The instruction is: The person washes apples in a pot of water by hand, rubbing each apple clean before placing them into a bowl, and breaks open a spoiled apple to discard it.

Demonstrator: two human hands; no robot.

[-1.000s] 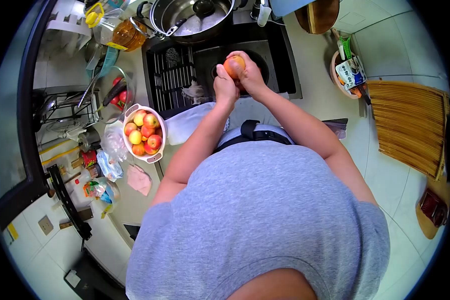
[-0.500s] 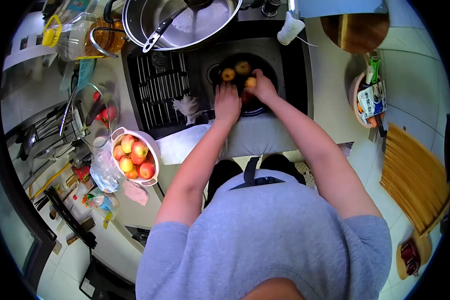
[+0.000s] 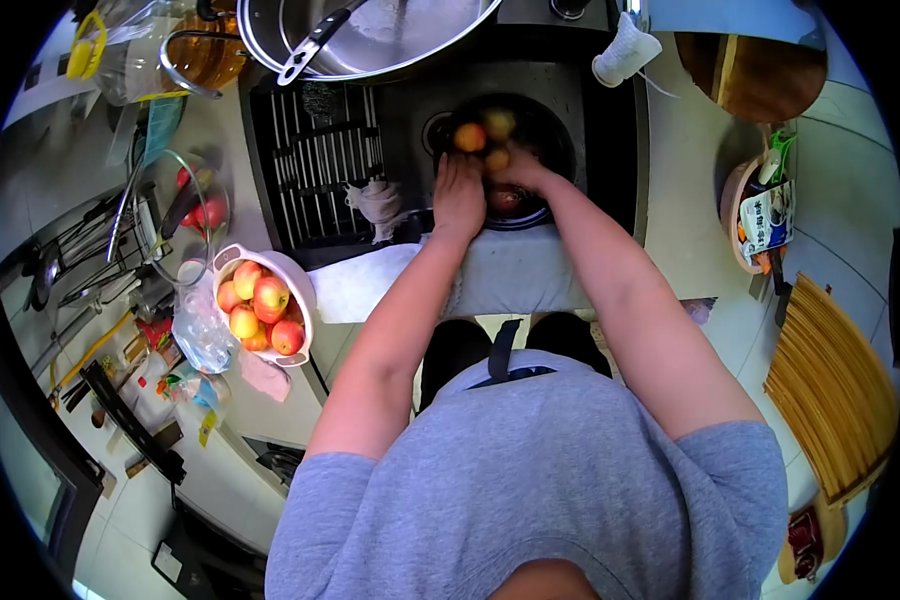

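In the sink sits a round dark basin with several apples in it. My left hand lies at the basin's left edge, fingers stretched out, just below a yellow-red apple. Reaching in from the right, my right hand is smeared by motion; its fingers appear closed round a small apple. A blurred yellowish apple lies beyond it, and a darker red apple is low in the basin, near my right wrist. A pale bowl heaped with red-yellow apples stands on the counter at left.
A large steel pot with a black-handled utensil stands beyond the sink. To its left are an oil bottle and a glass lid. A rack with a white cloth fills the sink's left side. A basket stands at right.
My right hand has moved deeper into the basin with the small apple and is now blurred. The apples there have shifted. The left hand stays at the edge; the whole view has shifted slightly.
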